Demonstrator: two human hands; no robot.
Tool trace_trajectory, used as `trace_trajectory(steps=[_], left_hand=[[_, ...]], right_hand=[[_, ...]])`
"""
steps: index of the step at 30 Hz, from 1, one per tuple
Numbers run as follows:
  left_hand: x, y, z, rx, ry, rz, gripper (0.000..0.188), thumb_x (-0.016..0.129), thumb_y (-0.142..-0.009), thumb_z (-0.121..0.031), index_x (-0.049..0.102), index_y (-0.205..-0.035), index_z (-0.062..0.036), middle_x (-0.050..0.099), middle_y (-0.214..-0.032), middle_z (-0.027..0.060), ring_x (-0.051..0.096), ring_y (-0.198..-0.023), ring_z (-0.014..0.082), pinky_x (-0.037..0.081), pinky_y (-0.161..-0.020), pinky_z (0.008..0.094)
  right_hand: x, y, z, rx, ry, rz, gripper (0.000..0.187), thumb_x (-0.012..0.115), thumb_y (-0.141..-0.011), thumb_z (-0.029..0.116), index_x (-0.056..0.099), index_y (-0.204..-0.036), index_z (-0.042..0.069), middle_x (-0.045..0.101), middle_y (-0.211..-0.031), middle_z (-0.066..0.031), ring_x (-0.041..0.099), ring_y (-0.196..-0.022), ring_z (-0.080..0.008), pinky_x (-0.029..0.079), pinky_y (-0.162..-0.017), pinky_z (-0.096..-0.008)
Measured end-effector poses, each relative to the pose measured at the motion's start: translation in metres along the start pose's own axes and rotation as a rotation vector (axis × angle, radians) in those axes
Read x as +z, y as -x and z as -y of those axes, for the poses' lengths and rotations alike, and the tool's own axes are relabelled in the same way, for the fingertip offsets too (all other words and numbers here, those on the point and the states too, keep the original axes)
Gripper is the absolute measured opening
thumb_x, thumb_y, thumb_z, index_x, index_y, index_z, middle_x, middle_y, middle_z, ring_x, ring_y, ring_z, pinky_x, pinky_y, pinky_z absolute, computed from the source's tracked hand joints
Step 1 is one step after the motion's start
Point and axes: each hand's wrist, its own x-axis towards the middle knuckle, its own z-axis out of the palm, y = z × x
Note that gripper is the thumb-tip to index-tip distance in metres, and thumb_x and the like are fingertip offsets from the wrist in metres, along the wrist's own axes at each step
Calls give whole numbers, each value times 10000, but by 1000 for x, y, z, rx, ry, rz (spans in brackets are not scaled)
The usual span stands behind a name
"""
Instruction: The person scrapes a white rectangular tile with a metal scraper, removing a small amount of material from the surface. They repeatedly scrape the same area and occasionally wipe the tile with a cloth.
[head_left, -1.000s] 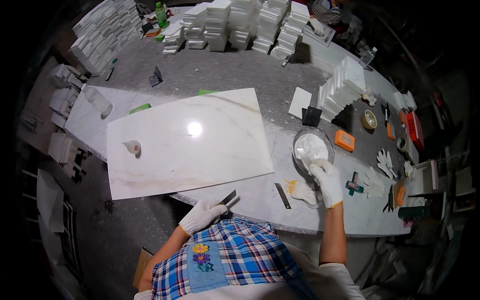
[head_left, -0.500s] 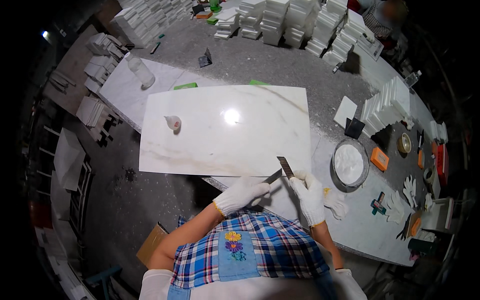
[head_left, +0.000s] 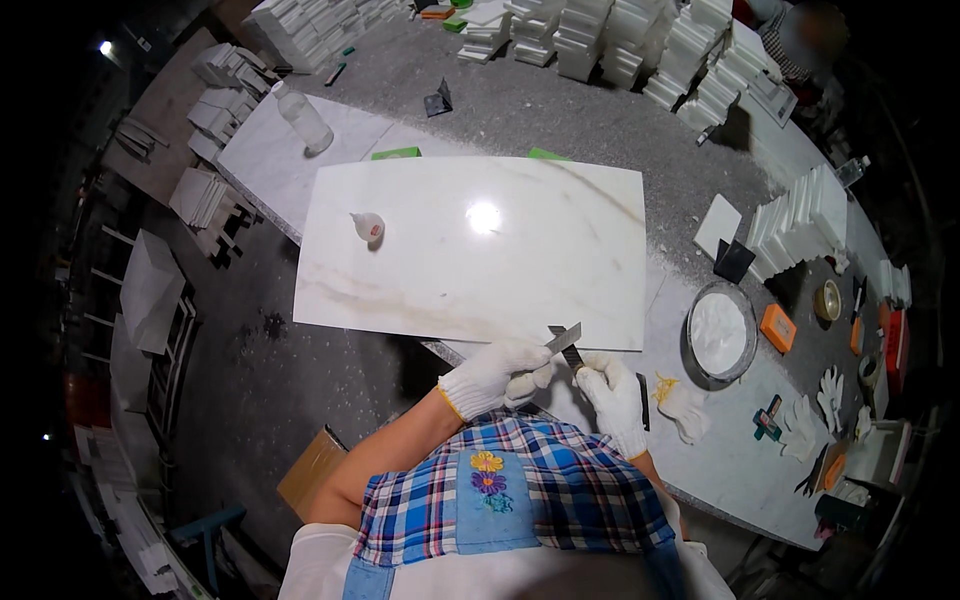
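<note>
Both my hands wear white knitted gloves and meet at the near edge of a white, brown-veined stone slab [head_left: 430, 265]. My left hand [head_left: 497, 378] is closed on a flat metal blade [head_left: 566, 338], which points up and right. My right hand [head_left: 612, 395] grips a narrow dark strip with fine cross lines [head_left: 569, 352], possibly a snap-off blade. The blade and the strip cross close together; whether they touch I cannot tell. A black bar [head_left: 644, 400] shows beside my right hand. On the slab's left part lies a small translucent squeeze bottle [head_left: 368, 227].
Right of the slab stands a bowl of white paste [head_left: 718, 332], with an orange block [head_left: 777, 328] and spare gloves [head_left: 684, 408] nearby. A clear bottle [head_left: 303, 120] is at the far left. Stacks of white tiles [head_left: 585, 35] line the back; a person [head_left: 790, 45] is at far right.
My left hand has tilted the metal blade up, and it now crosses the dark strip. The black bar has come into sight beside my right hand. The whole view has shifted slightly.
</note>
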Motion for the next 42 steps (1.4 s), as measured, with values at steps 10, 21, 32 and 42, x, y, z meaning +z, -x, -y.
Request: trace_trajectory(steps=[10,21,32,42], left_hand=[[-1,5,3,28,92,-89,388,482,-1061,-197,567,-705,-71,410,-501,-15,378,-397,108,313,-377,273],[7,14,-2,-75,27,34,360,514,-1062,-205,586,-732,-82,453,-535,-1,376,-423,111,327,-431,278],[23,20,-3,-124,49,-97,317,552,-1040,-195,586,-750,-72,481,-564,4,406,-462,107,339,-447,272],[-7,16,-3,23,145,-80,408,462,-1074,-199,553,-690,-91,428,-486,5,371,-389,134,332,-404,292]], right_hand=[[-4,7,10,-23,106,40,212,647,-959,133,692,-1107,-13,663,-828,9,515,-679,-40,409,-603,-213],[4,4,-2,-1,-76,45,242,647,-968,143,693,-1138,-24,644,-798,15,540,-662,-45,421,-562,-221],[1,-3,8,-46,64,251,273,678,-951,149,719,-1145,-38,707,-918,-34,598,-703,-76,463,-603,-239],[-2,2,-15,-37,-75,208,320,659,-973,144,697,-1232,-39,676,-834,10,554,-642,-50,418,-548,-223]])
